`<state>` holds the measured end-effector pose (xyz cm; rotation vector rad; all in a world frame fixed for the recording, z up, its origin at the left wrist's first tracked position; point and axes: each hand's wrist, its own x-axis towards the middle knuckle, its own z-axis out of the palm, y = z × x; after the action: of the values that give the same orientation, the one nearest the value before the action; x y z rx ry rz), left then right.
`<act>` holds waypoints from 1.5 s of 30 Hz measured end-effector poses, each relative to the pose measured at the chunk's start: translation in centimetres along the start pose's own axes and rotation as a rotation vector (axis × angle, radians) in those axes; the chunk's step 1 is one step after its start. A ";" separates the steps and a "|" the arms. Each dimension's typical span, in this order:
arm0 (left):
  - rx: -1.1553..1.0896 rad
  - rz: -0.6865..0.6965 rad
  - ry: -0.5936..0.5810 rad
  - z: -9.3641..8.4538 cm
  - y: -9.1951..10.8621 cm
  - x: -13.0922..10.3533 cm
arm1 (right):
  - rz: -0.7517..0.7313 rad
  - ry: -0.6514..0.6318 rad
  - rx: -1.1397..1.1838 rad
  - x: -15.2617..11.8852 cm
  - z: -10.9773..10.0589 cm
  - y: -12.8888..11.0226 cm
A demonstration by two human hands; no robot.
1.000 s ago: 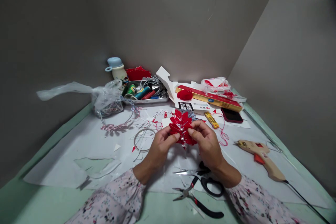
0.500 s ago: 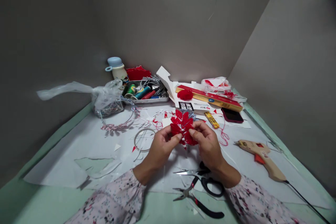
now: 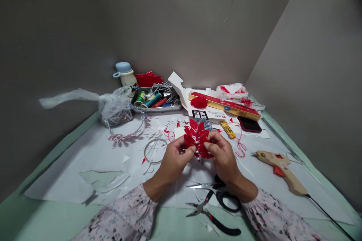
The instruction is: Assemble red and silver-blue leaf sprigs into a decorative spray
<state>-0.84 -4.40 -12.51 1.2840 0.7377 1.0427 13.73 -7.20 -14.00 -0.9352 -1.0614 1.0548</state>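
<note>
Between both hands, above the middle of the paper-covered table, is a red leaf-shaped ornament (image 3: pixel 197 135) with white pearl beads down its centre. My left hand (image 3: pixel 175 157) pinches its left side, thumb on the front near the beads. On the other side my right hand (image 3: pixel 223 155) grips the right edge between thumb and fingers. The fingers behind the ornament are partly hidden. Scissors (image 3: pixel 227 197) with black handles lie under my right wrist, and black-and-red pliers (image 3: pixel 210 214) rest just in front of them.
A glue gun (image 3: pixel 283 169) with a cord lies at right, near a phone (image 3: pixel 249 124). Behind stand a metal tray (image 3: pixel 161 109) of thread spools, a long red-gold box (image 3: pixel 226 106) and a bottle (image 3: pixel 126 75). At left are a beaded headband (image 3: pixel 124 135) and a tape ring (image 3: pixel 155 151).
Both hands keep their hold on the red ornament, which has tilted very slightly. The whole view has shifted a little; nothing else has visibly moved.
</note>
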 end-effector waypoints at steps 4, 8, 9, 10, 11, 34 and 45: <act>-0.010 -0.015 -0.012 0.1 0.2 -0.1 | 0.023 0.003 -0.004 0.0 -0.1 0.1; -0.008 -0.036 -0.013 0.0 0.0 -0.1 | 0.001 -0.003 -0.003 0.0 -0.2 -0.1; -0.007 -0.039 -0.011 0.0 0.0 -0.1 | 0.006 -0.003 0.002 0.1 -0.3 -0.2; -0.007 -0.041 -0.009 0.0 -0.1 -0.1 | 0.016 -0.001 0.008 0.1 -0.3 -0.3; -0.007 -0.043 -0.010 0.0 -0.1 -0.1 | 0.029 0.002 0.013 0.2 -0.3 -0.4; 0.025 -0.023 -0.016 0.3 0.2 -0.6 | 0.167 -0.116 -0.069 0.5 -0.2 -1.2; 0.034 -0.021 -0.023 0.1 -0.3 -0.5 | 0.148 -0.119 -0.062 0.4 0.0 -1.0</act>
<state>-0.86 -4.93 -12.83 1.3124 0.7530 1.0007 14.03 -7.06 -13.03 -1.0238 -1.1419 1.2178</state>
